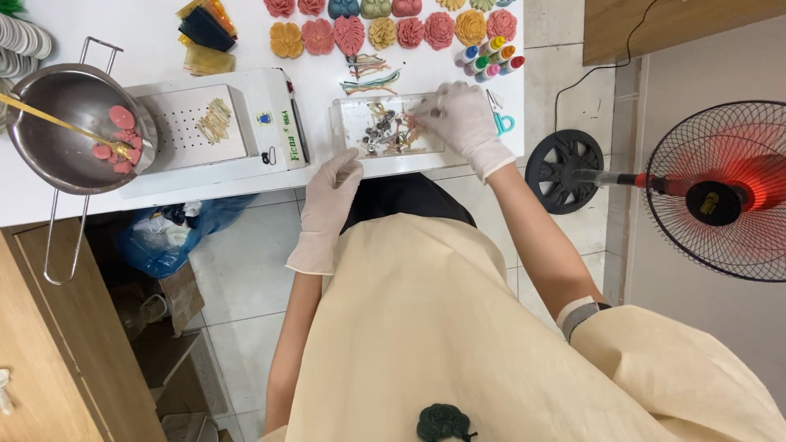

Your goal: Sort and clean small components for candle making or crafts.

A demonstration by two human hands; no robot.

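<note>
Cream cloth apron (426, 327) fills the foreground, smooth and matte. Both hands wear thin white gloves. On the white desk (164, 33) sits a clear rectangular plastic tray (348, 115) of small metal bits and coloured strands, jumbled and hard to tell apart. Right hand (463, 123) reaches into it, fingers curled; its hold cannot be made out. Left hand (332, 196) rests loosely open at the desk edge, just beside the tray.

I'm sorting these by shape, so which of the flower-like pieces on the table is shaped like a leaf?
The pink leaf piece in the lower row, between a pink flower and a yellow flower. It is a pointed oval with veins; the others are round blooms.
</note>
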